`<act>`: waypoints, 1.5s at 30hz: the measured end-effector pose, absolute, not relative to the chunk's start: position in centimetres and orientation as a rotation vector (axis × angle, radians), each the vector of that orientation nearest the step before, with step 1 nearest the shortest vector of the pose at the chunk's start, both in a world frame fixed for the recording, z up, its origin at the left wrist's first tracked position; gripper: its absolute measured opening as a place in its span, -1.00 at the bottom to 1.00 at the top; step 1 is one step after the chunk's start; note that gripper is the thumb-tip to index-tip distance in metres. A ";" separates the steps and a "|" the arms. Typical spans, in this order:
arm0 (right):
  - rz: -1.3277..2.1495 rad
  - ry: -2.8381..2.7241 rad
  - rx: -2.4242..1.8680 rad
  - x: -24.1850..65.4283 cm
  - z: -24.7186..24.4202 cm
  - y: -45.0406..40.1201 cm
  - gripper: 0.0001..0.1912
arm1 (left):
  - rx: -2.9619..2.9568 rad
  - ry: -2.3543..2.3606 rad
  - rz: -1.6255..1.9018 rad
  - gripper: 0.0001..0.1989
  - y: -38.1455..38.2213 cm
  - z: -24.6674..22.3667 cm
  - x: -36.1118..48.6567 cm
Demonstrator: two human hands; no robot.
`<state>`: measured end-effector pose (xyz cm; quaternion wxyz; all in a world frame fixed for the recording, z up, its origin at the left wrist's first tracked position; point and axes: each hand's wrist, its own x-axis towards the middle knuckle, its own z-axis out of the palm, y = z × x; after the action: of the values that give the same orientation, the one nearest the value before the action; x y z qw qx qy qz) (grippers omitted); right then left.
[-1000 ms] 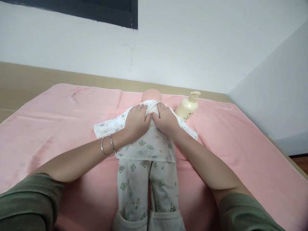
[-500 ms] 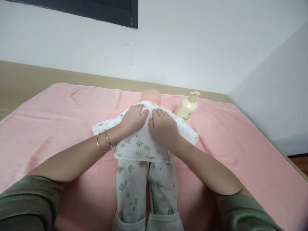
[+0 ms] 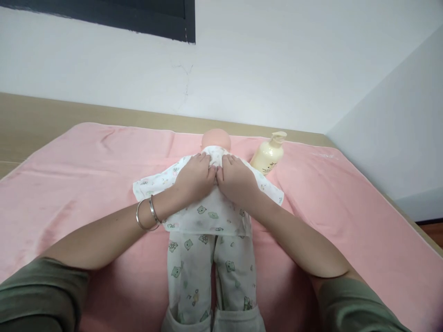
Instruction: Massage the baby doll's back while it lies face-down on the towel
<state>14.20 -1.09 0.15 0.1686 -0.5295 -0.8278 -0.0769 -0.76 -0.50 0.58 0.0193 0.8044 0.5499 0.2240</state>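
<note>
The doll (image 3: pixel 212 221) lies lengthwise on the pink blanket (image 3: pixel 332 207), head at the far end and trousers (image 3: pixel 190 263) toward the person, an arrangement that seems to put its upper body within easy reach of both arms. Its printed shirt (image 3: pixel 226 222) has its sleeves spread outward, leaving the middle accessible. The left hand (image 3: pixel 195 176) and right hand (image 3: pixel 239 180) rest there side by side, thumbs meeting near the midline, probably for even contact; with the fingertips half hidden, I can't tell whether either pinches cloth. The pump bottle (image 3: pixel 268 156) sits just beyond the right-side sleeve, likely to stay handy.
</note>
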 end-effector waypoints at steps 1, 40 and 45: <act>-0.257 -2.349 -1.461 14.1 0.0 -1.4 -0.56 | 2.417 1.741 0.647 -0.77 0.1 0.8 -0.9; -0.238 -2.345 -1.453 14.3 -0.8 -1.7 -0.54 | 2.295 1.633 0.887 -0.87 1.8 -1.1 -1.0; 0.012 -2.301 -1.525 14.5 0.1 -0.8 -0.52 | 2.295 1.650 0.902 -0.76 1.6 -1.9 -0.8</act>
<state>14.55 -0.77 0.10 0.1892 -0.5424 -0.8185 0.0041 -0.81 1.64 -1.90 0.0872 0.7705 0.5541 0.3029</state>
